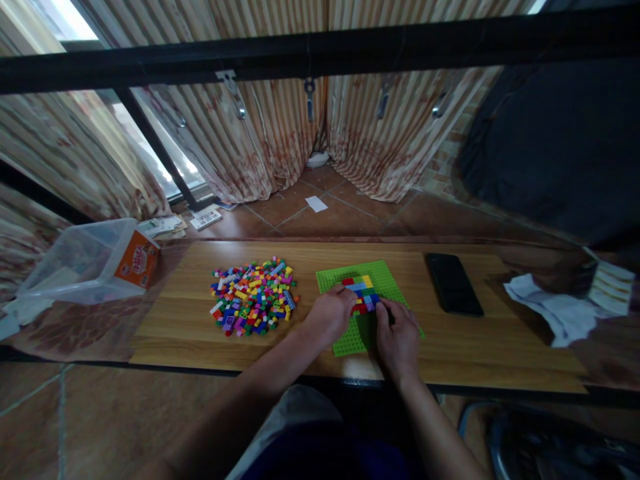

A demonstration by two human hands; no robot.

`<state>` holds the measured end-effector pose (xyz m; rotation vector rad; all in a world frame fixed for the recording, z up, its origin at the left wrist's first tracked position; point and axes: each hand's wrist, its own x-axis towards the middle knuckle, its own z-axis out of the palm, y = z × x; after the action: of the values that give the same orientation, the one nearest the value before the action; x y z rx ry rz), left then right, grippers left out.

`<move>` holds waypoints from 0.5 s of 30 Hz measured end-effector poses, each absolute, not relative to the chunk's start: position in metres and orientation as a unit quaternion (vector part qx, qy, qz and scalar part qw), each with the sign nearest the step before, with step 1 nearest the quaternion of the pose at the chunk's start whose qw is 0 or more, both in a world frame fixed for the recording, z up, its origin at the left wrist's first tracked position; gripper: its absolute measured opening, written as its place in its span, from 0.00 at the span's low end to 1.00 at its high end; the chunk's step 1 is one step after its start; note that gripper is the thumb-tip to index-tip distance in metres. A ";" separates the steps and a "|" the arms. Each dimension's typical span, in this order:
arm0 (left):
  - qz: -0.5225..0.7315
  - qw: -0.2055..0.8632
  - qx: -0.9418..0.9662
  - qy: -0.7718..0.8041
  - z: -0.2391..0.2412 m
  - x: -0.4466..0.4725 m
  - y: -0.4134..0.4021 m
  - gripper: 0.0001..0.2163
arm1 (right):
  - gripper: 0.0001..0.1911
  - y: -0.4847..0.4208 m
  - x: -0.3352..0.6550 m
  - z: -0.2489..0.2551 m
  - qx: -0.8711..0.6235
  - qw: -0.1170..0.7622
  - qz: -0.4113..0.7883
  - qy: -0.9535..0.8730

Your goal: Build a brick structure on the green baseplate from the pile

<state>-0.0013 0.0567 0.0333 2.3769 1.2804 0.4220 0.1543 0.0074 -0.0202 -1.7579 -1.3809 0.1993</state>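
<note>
A green studded baseplate [353, 343] lies on the wooden board. On it sits a low block of building bricks [364, 288] in red, yellow, light blue, green and dark blue. My left hand [333, 312] is closed at the left side of this block, its fingertips curled against the bricks. From the right, my right hand [400, 337] has its thumb and bent fingers on the block's dark blue corner. Both palms face inward, so the exact contact of the fingertips is partly hidden. A heap of loose bricks [255, 297] in many colours lies left of the baseplate.
The wooden board [180, 327] carries a black phone [454, 283] right of the baseplate. Crumpled white paper [550, 310] lies at its right end. A clear plastic bin [85, 260] with an orange label stands at far left. A dark metal bar [280, 57] crosses beyond.
</note>
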 end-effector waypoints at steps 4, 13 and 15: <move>0.118 0.168 0.865 0.458 0.029 0.005 0.058 0.10 | 0.23 0.007 0.155 -0.020 -0.703 0.432 0.078 -0.559; 0.121 0.148 0.842 0.505 0.025 0.019 0.050 0.10 | 0.24 0.007 0.154 -0.018 -0.711 0.424 0.085 -0.555; 0.113 0.134 0.836 0.520 0.026 0.022 0.049 0.11 | 0.24 0.007 0.154 -0.018 -0.710 0.422 0.086 -0.557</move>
<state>0.0219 0.0485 0.0261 2.4241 1.5061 0.3288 0.1543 0.0070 -0.0183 -1.7775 -1.3941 0.2151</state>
